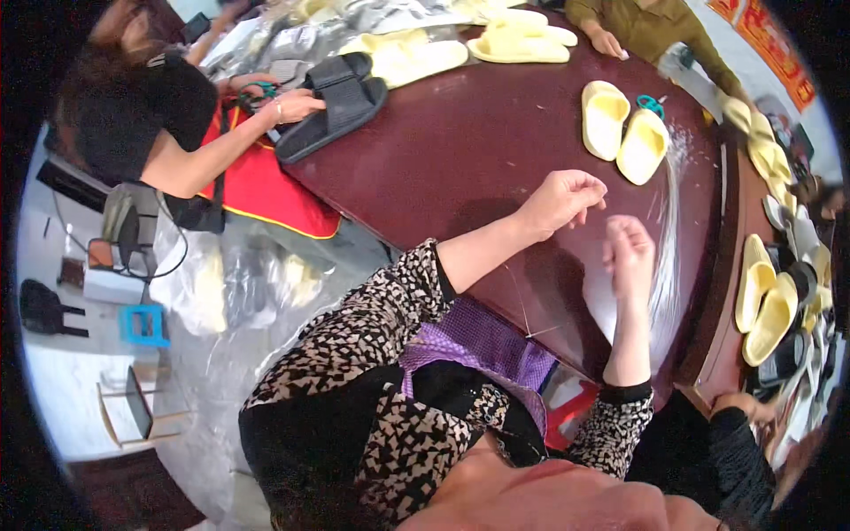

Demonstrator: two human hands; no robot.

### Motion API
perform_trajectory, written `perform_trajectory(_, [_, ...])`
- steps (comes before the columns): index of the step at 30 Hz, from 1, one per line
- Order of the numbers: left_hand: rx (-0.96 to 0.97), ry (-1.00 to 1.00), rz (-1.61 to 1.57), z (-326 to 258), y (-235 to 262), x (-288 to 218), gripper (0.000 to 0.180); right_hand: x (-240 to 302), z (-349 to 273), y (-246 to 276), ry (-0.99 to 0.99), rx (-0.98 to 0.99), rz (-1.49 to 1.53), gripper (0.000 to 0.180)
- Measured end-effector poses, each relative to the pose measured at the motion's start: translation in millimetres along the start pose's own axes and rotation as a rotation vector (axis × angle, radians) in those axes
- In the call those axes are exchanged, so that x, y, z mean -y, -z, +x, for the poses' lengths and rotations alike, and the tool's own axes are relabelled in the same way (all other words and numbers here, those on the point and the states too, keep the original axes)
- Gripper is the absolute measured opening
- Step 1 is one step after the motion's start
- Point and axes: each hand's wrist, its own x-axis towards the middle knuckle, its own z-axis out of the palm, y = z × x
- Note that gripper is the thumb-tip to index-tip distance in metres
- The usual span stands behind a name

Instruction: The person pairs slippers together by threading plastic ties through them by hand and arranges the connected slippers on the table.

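Head view looking down at a dark red table (478, 150) with both of the wearer's hands out over it. Left hand (560, 199) is curled up, fingertips pinched together on what looks like a thin clear strand, hard to tell exactly since it's so fine. Right hand (629, 257) is just beside it, a bit lower and to the right, fingers bent and loosely closed, and I honestly can't tell if it's gripping anything. Both hands hover right next to a bundle of clear plastic strands (666, 239) that fans out across the table on the right side, running from near the yellow slippers down toward the table edge.

Pair of pale yellow slippers (622, 131) sits further up the table, touching each other, with teal-handled scissors (652, 105) just behind them. More yellow slippers (518, 40) are at the far end, and another bunch is stacked along the right rim (767, 305).

On the left, another person in a black top with a red apron has a hand (297, 106) resting on a pair of black slippers (341, 97) at the table's corner. Someone else's hand (607, 42) rests on the far edge near the top
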Motion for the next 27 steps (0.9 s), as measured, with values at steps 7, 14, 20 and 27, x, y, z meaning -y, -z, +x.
perform_trajectory(7, [-0.052,0.083,-0.16,-16,18,1,0.016,-4,-15,-22,-0.163,0.279,-0.064,0.011])
perform_trajectory(14, [0.184,0.311,-0.123,-6,19,-5,0.017,-9,9,7,-0.133,0.228,0.042,0.019])
perform_trajectory(20, [0.366,0.487,0.055,3,1,6,0.017,-26,41,30,-0.161,0.014,0.33,0.021])
perform_trajectory(27, [0.442,0.646,-0.021,7,-11,11,0.017,-23,39,38,-0.139,0.007,0.515,0.019])
